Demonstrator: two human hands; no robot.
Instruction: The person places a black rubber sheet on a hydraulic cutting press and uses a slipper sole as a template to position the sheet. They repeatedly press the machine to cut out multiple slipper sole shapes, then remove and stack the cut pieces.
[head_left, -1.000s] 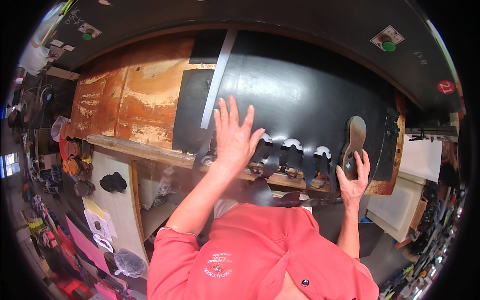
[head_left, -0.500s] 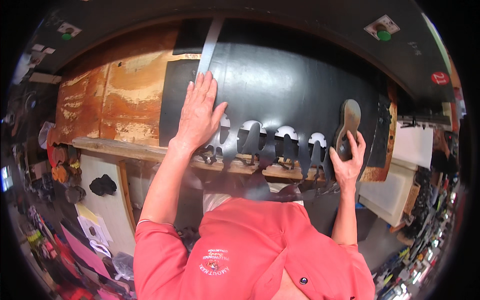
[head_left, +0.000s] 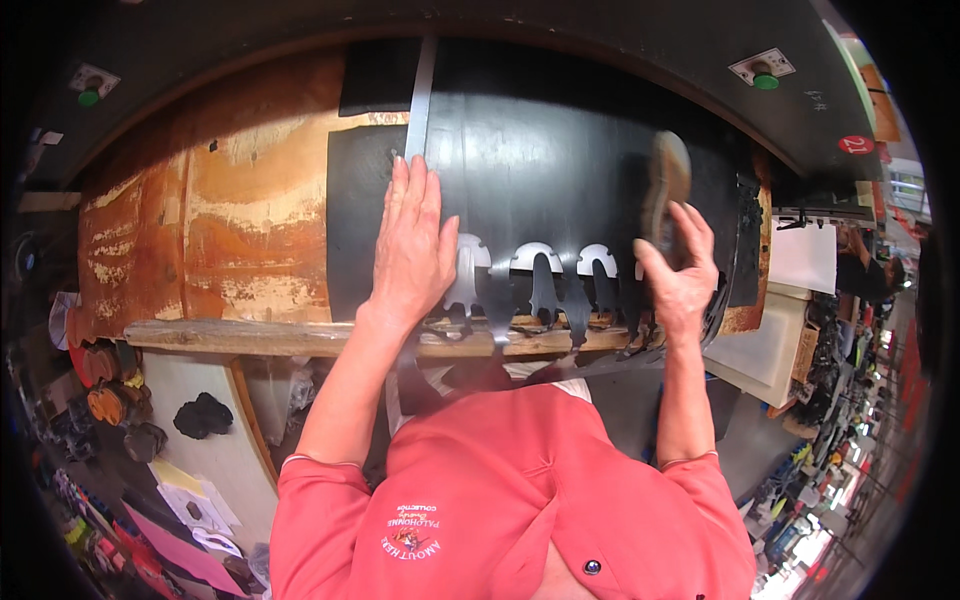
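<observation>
My left hand (head_left: pixel 410 240) lies flat on a black sheet (head_left: pixel 540 150), its fingers stretched together toward the far side and the thumb out to the right. My right hand (head_left: pixel 685 280) grips a sole-shaped cutting die (head_left: pixel 668 180) by its near end. The die stands tilted over the right part of the sheet; whether it touches is hard to tell. Along the sheet's near edge runs a row of rounded cut-outs, with white arcs (head_left: pixel 537 256) showing at their tops. Thin leftover strips (head_left: pixel 544 290) hang between them over the board's front edge.
A grey strip (head_left: pixel 421 100) runs away from my left fingertips. Worn wooden board (head_left: pixel 240 200) extends leftward, fronted by a wooden rail (head_left: pixel 230 340). Above, a dark machine beam bears green buttons (head_left: pixel 765 80). White side surfaces (head_left: pixel 205 370) flank me, a black lump (head_left: pixel 203 415) on the left one.
My right hand has lifted and tipped the die, its far end now farther from me. My left hand stays flat on the sheet. The view has shifted slightly.
</observation>
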